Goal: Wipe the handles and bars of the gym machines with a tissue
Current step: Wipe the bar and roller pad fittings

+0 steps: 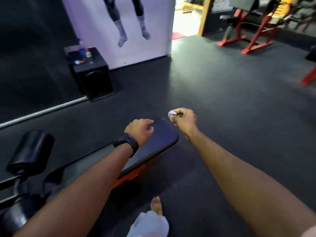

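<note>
- Our right hand (185,119) pinches a crumpled white tissue (171,114) in curled fingertips, just beside the far end of the bench pad (164,135).
- Left of that pinch, our left hand (139,130) holds nothing, its relaxed fingers resting on the pad.

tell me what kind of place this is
Most likely a gym: a black padded bench under the left hand, red-framed machines across the dark floor, and a wall poster of an athlete's legs.
</note>
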